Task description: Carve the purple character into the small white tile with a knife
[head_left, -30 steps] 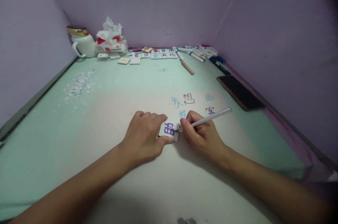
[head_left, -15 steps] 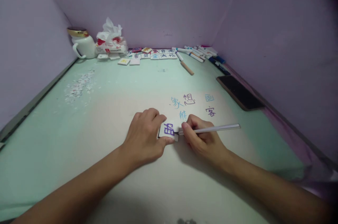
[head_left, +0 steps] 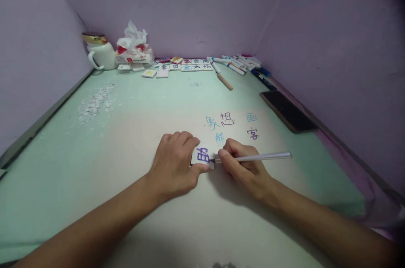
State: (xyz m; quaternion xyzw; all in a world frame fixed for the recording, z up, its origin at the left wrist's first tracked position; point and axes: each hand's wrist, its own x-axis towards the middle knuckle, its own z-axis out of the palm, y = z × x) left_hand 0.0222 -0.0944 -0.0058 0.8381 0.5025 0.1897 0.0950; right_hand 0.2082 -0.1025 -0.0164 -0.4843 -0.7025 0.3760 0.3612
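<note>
A small white carving block (head_left: pixel 202 156) with a purple character on its top lies near the middle of the table (head_left: pixel 133 226). My left hand (head_left: pixel 175 160) clasps it from the left, thumb at the near edge and index finger at the far edge. In a pen grip, my right hand (head_left: pixel 245 167) holds a slim silver craft knife (head_left: pixel 268 156). Its dark tip touches the block's right part, beside the purple strokes. The handle points away to the right. My right fingertips partly hide the grip end.
Pale shavings (head_left: pixel 96 101) lie at the left. A white mug (head_left: pixel 104 56), a tissue pack (head_left: pixel 134 54), marked tiles (head_left: pixel 196 67) and several markers (head_left: pixel 236 68) line the back. A wooden stick (head_left: pixel 224 81) and a phone (head_left: pixel 287 111) lie to the right. Handwritten characters (head_left: pixel 227 119) mark the tabletop.
The craft knife's tip has shifted slightly toward me along the block's right part, and my right hand has moved slightly with it. My left hand keeps its hold on the block.
</note>
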